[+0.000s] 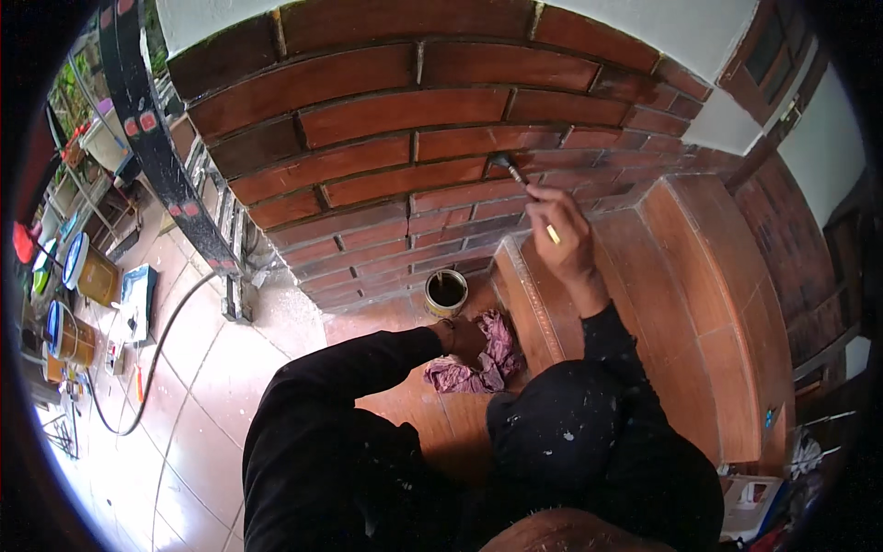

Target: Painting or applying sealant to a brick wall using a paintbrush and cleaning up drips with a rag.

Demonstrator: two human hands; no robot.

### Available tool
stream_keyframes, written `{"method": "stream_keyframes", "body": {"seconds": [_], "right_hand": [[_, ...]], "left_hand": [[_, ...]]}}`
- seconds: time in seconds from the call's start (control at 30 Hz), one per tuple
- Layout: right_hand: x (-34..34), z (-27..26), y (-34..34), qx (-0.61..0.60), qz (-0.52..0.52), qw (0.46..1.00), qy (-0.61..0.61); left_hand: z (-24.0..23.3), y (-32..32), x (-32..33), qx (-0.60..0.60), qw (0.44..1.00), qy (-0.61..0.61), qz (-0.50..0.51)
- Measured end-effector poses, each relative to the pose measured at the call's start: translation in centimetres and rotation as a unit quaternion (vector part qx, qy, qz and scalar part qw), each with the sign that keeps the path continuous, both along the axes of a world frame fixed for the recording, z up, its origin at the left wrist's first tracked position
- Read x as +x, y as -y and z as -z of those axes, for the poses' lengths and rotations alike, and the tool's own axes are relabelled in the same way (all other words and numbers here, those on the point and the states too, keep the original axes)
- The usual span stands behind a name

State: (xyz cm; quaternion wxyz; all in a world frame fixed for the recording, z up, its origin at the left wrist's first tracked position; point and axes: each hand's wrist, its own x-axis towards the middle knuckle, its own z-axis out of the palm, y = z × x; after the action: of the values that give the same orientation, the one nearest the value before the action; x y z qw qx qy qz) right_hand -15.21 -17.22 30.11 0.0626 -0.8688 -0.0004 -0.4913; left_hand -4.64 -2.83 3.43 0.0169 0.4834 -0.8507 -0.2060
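Observation:
My right hand (564, 241) grips a paintbrush (516, 172), its dark bristles touching the brick-faced wall (403, 110). A short yellow piece, seemingly the handle's end, shows between the fingers. Bricks around and left of the brush look darker and glossier than the paler lower rows. Low down, my left hand (470, 339) is closed on a crumpled pinkish rag (507, 352), with its fingers partly hidden. Just beyond that hand, an open can (445, 292) of dark liquid stands on the floor near the wall's foot, and a stick leans inside it.
Terracotta-tiled steps (662, 297) rise on the right beside my knee. At left, a black metal post (172, 159) stands by the wall's end. Lidded buckets (93, 272), a paint tray (138, 303) and a dark hose (165, 338) lie on the pale tiles.

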Motion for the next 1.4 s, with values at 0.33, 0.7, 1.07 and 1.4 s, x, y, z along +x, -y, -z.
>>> {"method": "stream_keyframes", "body": {"seconds": [0.33, 0.7, 1.07, 1.4], "right_hand": [[-5.4, 0.0, 4.6, 0.042, 0.106, 0.993, 0.037], [-4.5, 0.0, 5.8, 0.232, -0.007, 0.959, 0.164], [-2.0, 0.5, 3.8, 0.285, -0.02, 0.933, 0.217], [-0.5, 1.0, 0.0, 0.321, -0.094, 0.929, 0.158]], "left_hand": [[-6.0, -1.5, 0.7, 0.072, 0.995, 0.064, -0.001], [-6.3, -1.3, 1.0, 0.072, 0.995, 0.062, -0.014], [-6.7, -0.9, 0.7, 0.074, 0.996, 0.045, -0.021], [-6.2, -0.7, 0.8, 0.046, 0.998, 0.048, -0.002]]}}
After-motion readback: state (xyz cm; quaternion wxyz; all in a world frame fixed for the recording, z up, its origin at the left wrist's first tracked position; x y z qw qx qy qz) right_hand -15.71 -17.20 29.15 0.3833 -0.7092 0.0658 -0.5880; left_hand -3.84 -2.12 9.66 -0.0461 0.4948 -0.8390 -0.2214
